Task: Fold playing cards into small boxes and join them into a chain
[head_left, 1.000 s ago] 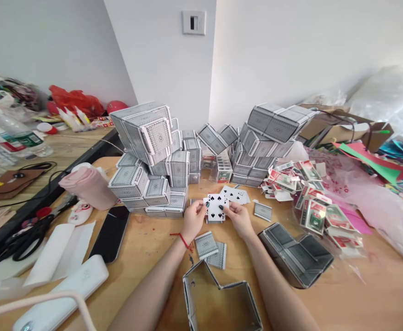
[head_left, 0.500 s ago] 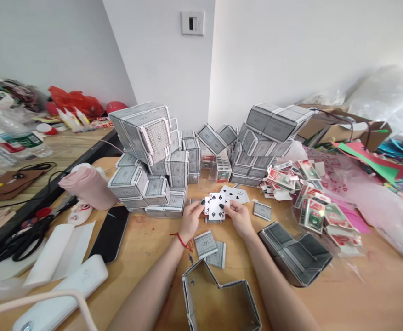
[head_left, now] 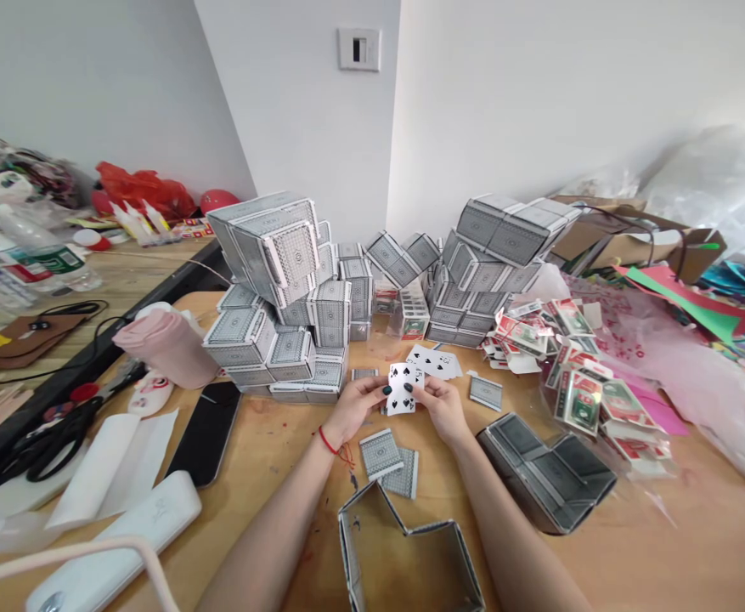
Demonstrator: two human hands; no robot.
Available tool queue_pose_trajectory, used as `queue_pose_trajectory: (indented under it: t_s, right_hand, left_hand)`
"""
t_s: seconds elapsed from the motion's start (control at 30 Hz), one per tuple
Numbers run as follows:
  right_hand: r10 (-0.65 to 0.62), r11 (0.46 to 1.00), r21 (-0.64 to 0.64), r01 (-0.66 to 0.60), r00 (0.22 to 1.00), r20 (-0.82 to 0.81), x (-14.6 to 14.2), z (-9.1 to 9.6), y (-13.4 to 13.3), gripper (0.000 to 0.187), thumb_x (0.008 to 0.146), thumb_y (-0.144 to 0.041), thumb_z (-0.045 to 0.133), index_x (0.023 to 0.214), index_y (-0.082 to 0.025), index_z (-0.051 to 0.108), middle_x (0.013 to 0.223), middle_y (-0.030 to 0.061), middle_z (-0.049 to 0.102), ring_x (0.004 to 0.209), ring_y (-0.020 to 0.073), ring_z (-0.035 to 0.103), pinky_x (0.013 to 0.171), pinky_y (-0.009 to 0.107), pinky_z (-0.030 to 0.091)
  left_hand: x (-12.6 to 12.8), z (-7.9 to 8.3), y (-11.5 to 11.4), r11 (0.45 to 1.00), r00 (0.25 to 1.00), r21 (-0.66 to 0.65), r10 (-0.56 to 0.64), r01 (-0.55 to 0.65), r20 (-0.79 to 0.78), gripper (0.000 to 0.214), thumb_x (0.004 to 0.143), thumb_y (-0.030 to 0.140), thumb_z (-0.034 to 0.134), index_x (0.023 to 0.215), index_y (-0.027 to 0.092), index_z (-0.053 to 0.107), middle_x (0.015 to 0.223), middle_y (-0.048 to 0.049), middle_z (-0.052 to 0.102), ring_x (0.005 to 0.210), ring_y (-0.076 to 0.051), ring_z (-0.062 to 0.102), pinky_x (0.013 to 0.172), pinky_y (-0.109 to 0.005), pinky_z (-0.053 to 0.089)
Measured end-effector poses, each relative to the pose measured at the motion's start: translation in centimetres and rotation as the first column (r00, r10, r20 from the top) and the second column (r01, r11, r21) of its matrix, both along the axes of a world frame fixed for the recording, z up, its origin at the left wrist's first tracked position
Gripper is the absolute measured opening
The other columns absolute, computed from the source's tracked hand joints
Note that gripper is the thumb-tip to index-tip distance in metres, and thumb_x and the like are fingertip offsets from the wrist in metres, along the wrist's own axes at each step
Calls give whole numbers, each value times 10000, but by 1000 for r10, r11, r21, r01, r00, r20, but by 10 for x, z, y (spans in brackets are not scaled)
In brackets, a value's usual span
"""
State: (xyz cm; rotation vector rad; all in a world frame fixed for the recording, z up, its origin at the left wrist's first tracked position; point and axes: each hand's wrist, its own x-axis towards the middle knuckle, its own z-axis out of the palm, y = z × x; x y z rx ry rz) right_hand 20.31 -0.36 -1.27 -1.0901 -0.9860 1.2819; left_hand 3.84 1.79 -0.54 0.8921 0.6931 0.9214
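Note:
Between my hands, faces up, are playing cards [head_left: 401, 399] with black spades, a second card partly behind the front one. My left hand [head_left: 358, 406] pinches the left edge, its dark-nailed thumb on top. On the right edge, my right hand [head_left: 441, 406] pinches with its thumb over the face. Loose face-up cards [head_left: 439, 360] lie just beyond. Two patterned card pieces [head_left: 380, 453] rest face down nearer to me. An open heart-like frame [head_left: 410, 530] made of cards stands between my forearms, and a similar card-built box [head_left: 547, 467] is by my right forearm.
Stacked card-covered boxes rise at the left [head_left: 270, 246] and right [head_left: 499, 229]. Empty-looking card packets [head_left: 579, 399] pile up on the right. A phone [head_left: 205, 432], scissors [head_left: 59, 442], a pink roll [head_left: 165, 344] and a white power bank [head_left: 117, 544] lie on the left.
The cards in my hands have turned from crossed to nearly lined up, upright. My left hand has shifted slightly to the right and down; my right hand stays on the right edge.

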Motion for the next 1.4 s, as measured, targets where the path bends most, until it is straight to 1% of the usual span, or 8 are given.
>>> queue_pose_trajectory:
  t_s: [0.17, 0.37, 0.6, 0.87, 1.07, 1.2, 1.3, 1.4]
  right_hand:
    - [25, 1000, -15, -25, 1000, 3, -1, -1, -1, 236, 594, -379, 690, 617, -166, 589, 595, 22, 645, 514, 156, 564, 513, 276, 436]
    - [32, 999, -20, -32, 999, 5, 1, -3, -1, 244, 592, -378, 691, 643, -157, 600, 618, 22, 652, 559, 159, 586, 545, 273, 452]
    - [36, 999, -7, -36, 999, -2, 1, -5, 0, 217, 611, -353, 684, 651, -156, 601, 642, 25, 656, 569, 147, 578, 550, 263, 453]
    - [42, 999, -14, -42, 999, 10, 3, -7, 0, 249, 600, -371, 689, 652, -146, 597, 630, 24, 651, 557, 144, 576, 542, 256, 440]
    - [59, 998, -18, -59, 998, 14, 0, -5, -1, 269, 591, -387, 694, 680, -146, 614, 666, 34, 667, 578, 152, 589, 569, 271, 461]
    - [109, 994, -35, -107, 993, 48, -3, -4, -3, 336, 589, -419, 684, 766, -139, 629, 675, 46, 671, 581, 168, 597, 555, 286, 473]
    - [142, 990, -31, -140, 986, 88, -6, -5, -3, 333, 590, -421, 679, 759, -139, 628, 686, 50, 671, 560, 160, 591, 545, 282, 472]
    - [156, 988, -21, -155, 982, 108, -9, -5, -4, 311, 592, -414, 678, 733, -142, 622, 676, 42, 667, 541, 150, 581, 538, 277, 468]
  left_hand:
    - [1, 1, 1, 997, 996, 62, 54, -50, -77, 314, 602, 312, 693, 833, 104, 656, 780, -82, 663, 704, -165, 601, 668, -293, 476]
    - [3, 0, 1, 993, 988, 80, 95, -85, -120, 317, 592, 321, 693, 818, 99, 675, 739, -76, 667, 664, -166, 592, 641, -289, 467]
    - [6, -3, 1, 967, 947, 112, 247, -228, -207, 235, 563, 318, 699, 678, 113, 683, 663, -49, 658, 626, -154, 566, 640, -283, 442]
    - [8, 0, 1, 952, 908, 163, 298, -260, -294, 208, 551, 314, 693, 600, 116, 654, 595, -19, 625, 594, -130, 531, 612, -248, 405]
    - [10, 2, -1, 931, 873, 226, 350, -285, -339, 222, 586, 332, 651, 553, 121, 591, 534, 14, 558, 538, -98, 469, 555, -219, 362]
    - [11, 3, -2, 902, 824, 311, 408, -298, -393, 252, 643, 345, 587, 522, 134, 519, 483, 42, 460, 491, -79, 395, 498, -205, 312]
    - [11, 1, -3, 850, 741, 441, 490, -289, -458, 278, 708, 327, 510, 503, 154, 436, 462, 56, 370, 473, -75, 344, 481, -203, 280]
    - [10, 0, -5, 789, 650, 573, 557, -222, -516, 268, 756, 305, 448, 532, 166, 403, 484, 51, 374, 488, -83, 355, 497, -206, 280]
